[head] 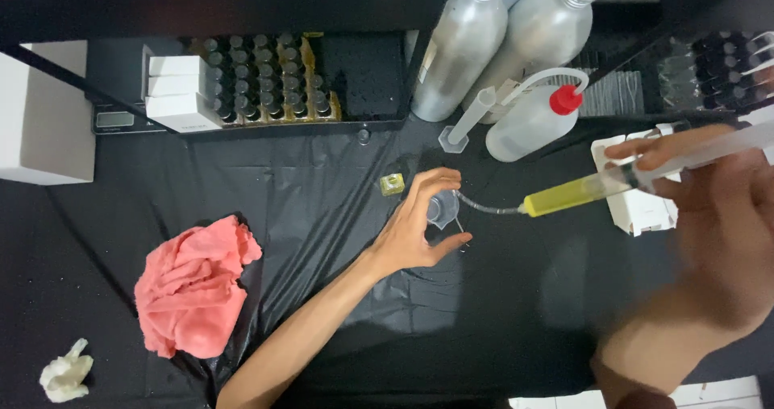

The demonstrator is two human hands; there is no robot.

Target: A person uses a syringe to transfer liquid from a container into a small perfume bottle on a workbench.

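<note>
Syringe (601, 187) with yellow liquid lies almost level in the right hand (709, 215), whose fingers close around its barrel near the plunger, so that the thin tube (484, 207) on its tip reaches across the black cloth (322, 215) into the small clear cup (443, 209). Curled around that cup, the left hand (415, 232) steadies it upright, likely so the light cup cannot tip. A small yellow bottle (393, 184) sits just beside it.

Both forearms are bare, no sleeves showing, and neither the left hand (419, 232) nor the right hand (717, 224) wears gloves.
</note>
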